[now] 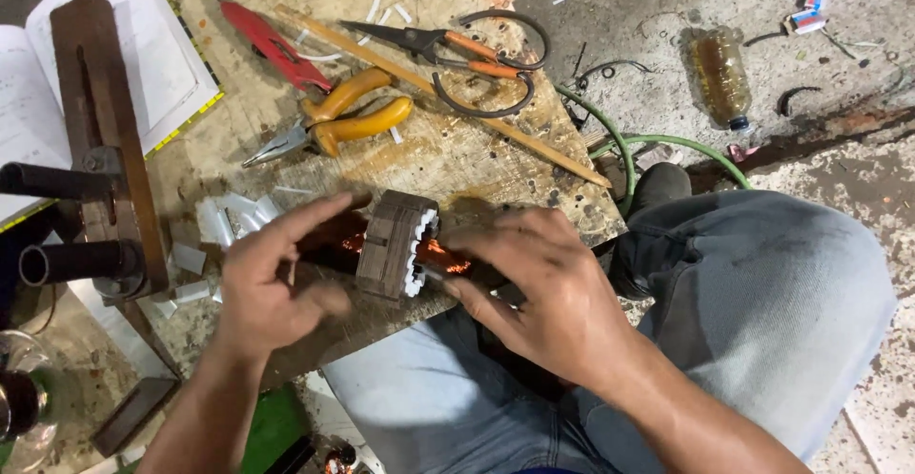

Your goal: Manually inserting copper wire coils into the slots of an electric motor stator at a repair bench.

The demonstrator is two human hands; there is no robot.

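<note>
A slotted brown motor core (pixel 391 243) with white slot liners and orange copper winding lies on its side at the near edge of a worn wooden board (pixel 419 155). My left hand (pixel 276 279) is at the core's left end, fingers spread, index finger stretched toward its top. My right hand (pixel 543 288) is at the right end, where its fingertips pinch the copper winding beside the white liners. The core's left end is hidden behind my left hand.
On the board lie yellow-handled pliers (pixel 334 121), orange-handled scissors (pixel 457 50), a red tool (pixel 272 45), a wooden stick (pixel 457 93) and white paper strips (pixel 229 221). A wooden jig (pixel 100 141) with black rods stands left, over an open notebook (pixel 143 45). A plastic bottle (pixel 721 76) lies on the floor.
</note>
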